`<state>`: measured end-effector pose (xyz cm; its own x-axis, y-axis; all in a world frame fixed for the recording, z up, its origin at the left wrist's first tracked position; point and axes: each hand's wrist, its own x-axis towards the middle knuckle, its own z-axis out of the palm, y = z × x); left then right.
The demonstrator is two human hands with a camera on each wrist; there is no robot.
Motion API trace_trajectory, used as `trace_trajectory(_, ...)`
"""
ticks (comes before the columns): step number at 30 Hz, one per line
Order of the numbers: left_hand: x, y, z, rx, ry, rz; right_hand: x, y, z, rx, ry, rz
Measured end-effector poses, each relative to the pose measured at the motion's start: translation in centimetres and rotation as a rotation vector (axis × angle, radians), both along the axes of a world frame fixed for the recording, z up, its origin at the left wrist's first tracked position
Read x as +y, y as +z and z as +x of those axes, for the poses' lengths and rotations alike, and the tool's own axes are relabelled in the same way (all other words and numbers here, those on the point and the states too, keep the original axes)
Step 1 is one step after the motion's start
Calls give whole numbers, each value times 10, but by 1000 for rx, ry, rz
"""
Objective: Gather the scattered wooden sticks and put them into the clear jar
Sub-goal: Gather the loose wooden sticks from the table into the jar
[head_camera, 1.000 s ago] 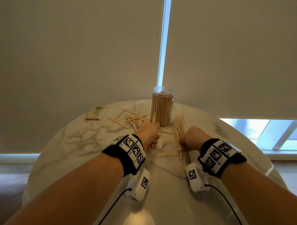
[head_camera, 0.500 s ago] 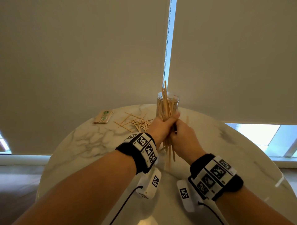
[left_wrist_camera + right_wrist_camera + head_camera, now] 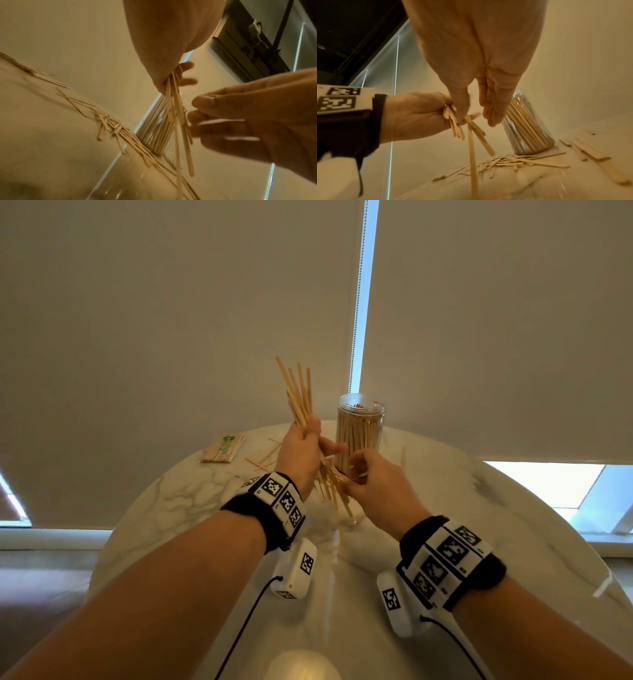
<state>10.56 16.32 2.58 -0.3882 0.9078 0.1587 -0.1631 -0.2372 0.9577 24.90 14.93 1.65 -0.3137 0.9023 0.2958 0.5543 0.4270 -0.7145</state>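
The left hand grips a bundle of wooden sticks upright, just left of the nearly full clear jar on the tabletop, while the right hand, fingers loosely extended, apparently squares their lower ends for loading.

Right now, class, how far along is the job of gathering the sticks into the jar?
Done: the clear jar already stands packed with sticks. In hand: the left hand grips a bundle of sticks, the right hand at its lower ends. Left: loose sticks still lie on the table beside the jar.
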Motion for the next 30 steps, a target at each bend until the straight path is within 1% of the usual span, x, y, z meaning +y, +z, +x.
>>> trace_trajectory(3,-2,9,-2,-192,20,68,-2,-1,-1,-229,41,-129)
trace_trajectory(4,-4,12,0,-224,16,74,-4,-1,-2,-241,69,-168)
trace_trajectory(5,-5,14,2,-252,5,76,-4,-1,-3,-216,99,-187)
trace_trajectory(6,-7,16,3,-270,-6,81,-6,0,-3,-178,131,-176)
trace_trajectory(8,-12,20,5,-278,-11,92,-9,2,-4,-159,176,-119)
trace_trajectory(10,-14,21,4,-310,-15,95,-12,3,-5,-178,172,-64)
trace_trajectory(12,-17,22,3,-357,-56,85,-13,4,-6,-172,150,-19)
trace_trajectory(15,-23,25,0,-345,-69,66,-15,8,-5,-186,145,8)
trace_trajectory(17,-25,27,-5,-344,-23,91,-16,12,-1,-240,129,18)
trace_trajectory(20,-24,30,-21,-360,102,124,-16,16,9,-373,94,-26)
trace_trajectory(22,-23,29,-32,-306,189,105,-13,18,18,-409,81,-92)
trace_trajectory(23,-23,27,-36,-274,210,82,-12,20,21,-399,70,-122)
trace_trajectory(25,-26,23,-39,-197,196,14,-11,26,25,-304,40,-180)
trace_trajectory(28,-35,15,-26,-50,91,-79,-16,38,22,-82,34,-277)
trace_trajectory(30,-40,14,-8,27,-5,-101,-22,44,14,6,75,-322)
